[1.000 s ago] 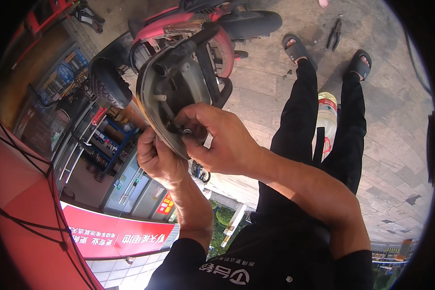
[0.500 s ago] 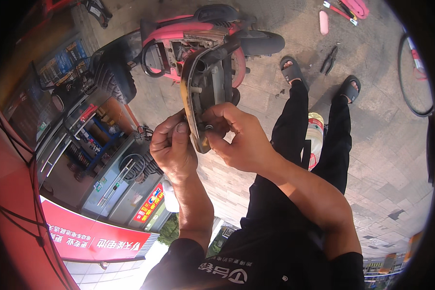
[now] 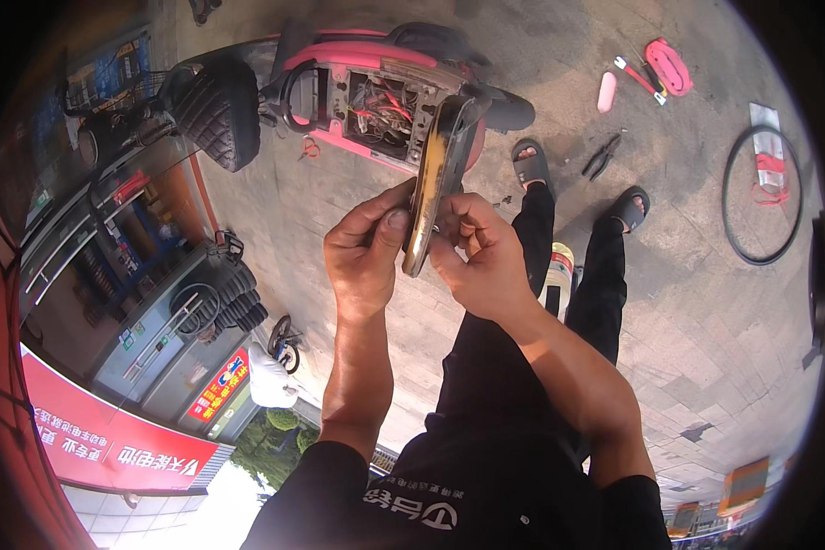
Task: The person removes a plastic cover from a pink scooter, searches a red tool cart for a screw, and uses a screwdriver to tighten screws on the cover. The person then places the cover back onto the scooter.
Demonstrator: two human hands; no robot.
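Observation:
Upright in front of my body is a long, dark, rounded part (image 3: pixel 428 188) with a worn yellowish edge. Its kind is not clear. My left hand (image 3: pixel 362 252) is closed on the near left side of it, thumb and fingers pinching the edge. On the opposite side my right hand (image 3: pixel 488 261) has its fingers curled by the lower end, where a bit of shiny metal shows at the fingertips; what they pinch is too small to name. Beyond the part stands a pink electric scooter (image 3: pixel 353 151), its body opened and wires exposed.
Pliers (image 3: pixel 601 157) lie on the paving near my sandalled feet. Farther off are a pink coil (image 3: pixel 669 67), a red-and-white tool (image 3: pixel 641 80) and a pink oblong piece (image 3: pixel 607 93). A black hoop (image 3: pixel 725 202) lies at right. A quilted black seat (image 3: pixel 217 115) is at left, red-handled scissors (image 3: pixel 310 148) beside the scooter.
The part has turned so its yellowish edge faces me and its ribbed inner side no longer shows. Both hands moved with it, slightly right in the picture; the view has shifted too.

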